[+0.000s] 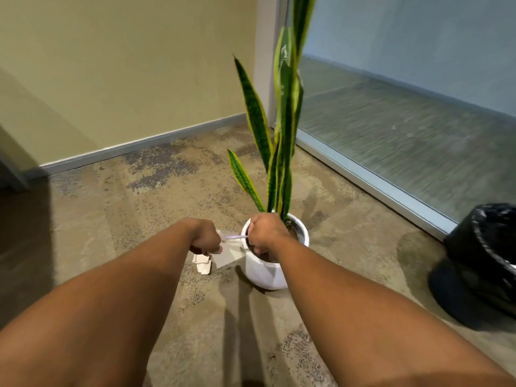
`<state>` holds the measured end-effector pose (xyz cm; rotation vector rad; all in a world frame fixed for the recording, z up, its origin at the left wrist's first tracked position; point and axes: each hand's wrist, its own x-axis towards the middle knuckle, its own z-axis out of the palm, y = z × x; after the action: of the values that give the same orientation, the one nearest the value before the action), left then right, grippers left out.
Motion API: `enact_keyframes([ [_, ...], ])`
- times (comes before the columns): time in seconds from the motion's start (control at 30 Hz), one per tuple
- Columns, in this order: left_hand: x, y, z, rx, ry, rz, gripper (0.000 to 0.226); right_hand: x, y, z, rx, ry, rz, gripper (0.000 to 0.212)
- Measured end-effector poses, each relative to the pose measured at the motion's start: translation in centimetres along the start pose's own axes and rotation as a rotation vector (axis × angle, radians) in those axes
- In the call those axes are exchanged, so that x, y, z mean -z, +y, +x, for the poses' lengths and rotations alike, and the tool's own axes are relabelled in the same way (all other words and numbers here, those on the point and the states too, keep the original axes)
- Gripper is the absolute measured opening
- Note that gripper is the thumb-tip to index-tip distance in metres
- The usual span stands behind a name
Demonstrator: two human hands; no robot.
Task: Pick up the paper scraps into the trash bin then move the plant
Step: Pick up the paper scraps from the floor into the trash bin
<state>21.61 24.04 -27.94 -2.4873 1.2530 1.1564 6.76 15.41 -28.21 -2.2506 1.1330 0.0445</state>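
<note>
Both forearms are reaching out over the carpet floor (139, 191). The left hand (205, 237) and right hand (266, 233) are each pinching a paper scrap (231, 254) beside the plant (282, 129) in its white pot (265, 272). More scraps (203, 264) are lying below. The black-lined trash bin (485, 263) is standing well apart, at the right.

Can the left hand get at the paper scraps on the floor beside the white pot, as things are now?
Probably yes. The left hand is already down at the paper scraps, gripping some, and nothing lies between them; the white pot stands just to its right.
</note>
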Motion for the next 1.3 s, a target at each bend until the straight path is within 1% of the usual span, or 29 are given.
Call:
enact_keyframes([
  [0.1,0.4,3.3,-0.3,-0.037,-0.062,-0.079,0.022,2.4,2.8,-0.9,-0.016,0.008,-0.020,0.010],
  [0.23,0.4,8.0,0.0,-0.042,-0.226,-0.202,0.011,4.9,6.8,-1.6,-0.097,0.092,0.019,0.014],
  [0.37,0.4,12.9,0.7,-0.078,-0.271,-0.250,0.007,7.7,10.6,-2.6,-0.167,0.146,0.086,0.015],
  [0.43,0.2,15.2,1.1,-0.113,-0.252,-0.282,0.008,9.1,12.4,-3.0,-0.217,0.182,0.100,0.016],
  [0.5,-0.4,18.1,1.4,-0.173,-0.234,-0.260,0.014,10.5,14.7,-3.8,-0.269,0.257,0.115,0.027],
  [0.53,-0.5,18.9,1.2,-0.203,-0.218,-0.267,0.017,11.0,15.1,-4.1,-0.288,0.288,0.120,0.026],
  [0.6,-0.9,21.4,0.9,-0.248,-0.165,-0.299,0.023,12.2,16.8,-4.9,-0.344,0.361,0.136,0.018],
  [0.63,-1.1,22.7,0.9,-0.262,-0.137,-0.313,0.021,12.7,17.7,-5.2,-0.377,0.404,0.158,0.019],
  [0.7,-1.7,25.4,1.0,-0.305,-0.097,-0.334,0.012,13.9,19.4,-5.9,-0.437,0.474,0.196,0.020],
  [0.77,-2.2,28.1,1.4,-0.352,-0.069,-0.371,0.009,15.2,21.0,-6.4,-0.488,0.538,0.247,0.018],
  [0.83,-2.7,30.7,1.6,-0.393,-0.041,-0.413,0.008,16.5,22.6,-6.8,-0.542,0.634,0.337,0.015],
  [0.9,-3.2,33.7,1.3,-0.429,-0.035,-0.468,0.008,17.8,24.1,-7.0,-0.587,0.738,0.434,0.019],
  [0.93,-3.4,35.2,1.2,-0.446,-0.034,-0.503,0.007,18.5,24.7,-7.2,-0.606,0.785,0.489,0.017],
  [1.0,-4.0,38.4,1.0,-0.468,-0.046,-0.582,0.006,19.6,26.1,-7.6,-0.645,0.868,0.609,0.014],
  [1.03,-4.3,39.9,0.8,-0.469,-0.059,-0.617,0.009,20.0,26.9,-7.8,-0.662,0.914,0.667,0.016],
  [1.1,-5.0,43.0,0.4,-0.474,-0.079,-0.666,0.005,21.0,28.3,-8.4,-0.695,0.995,0.771,0.018],
  [1.2,-6.5,47.0,-0.3,-0.509,-0.057,-0.691,0.008,22.1,31.2,-9.4,-0.745,1.031,0.829,0.013],
  [1.27,-7.7,49.1,-0.7,-0.541,-0.046,-0.659,0.009,22.6,33.4,-9.7,-0.773,1.034,0.836,0.007],
  [1.3,-8.2,50.0,-0.8,-0.546,-0.041,-0.651,0.009,22.8,34.5,-10.0,-0.784,1.038,0.833,0.008],
])
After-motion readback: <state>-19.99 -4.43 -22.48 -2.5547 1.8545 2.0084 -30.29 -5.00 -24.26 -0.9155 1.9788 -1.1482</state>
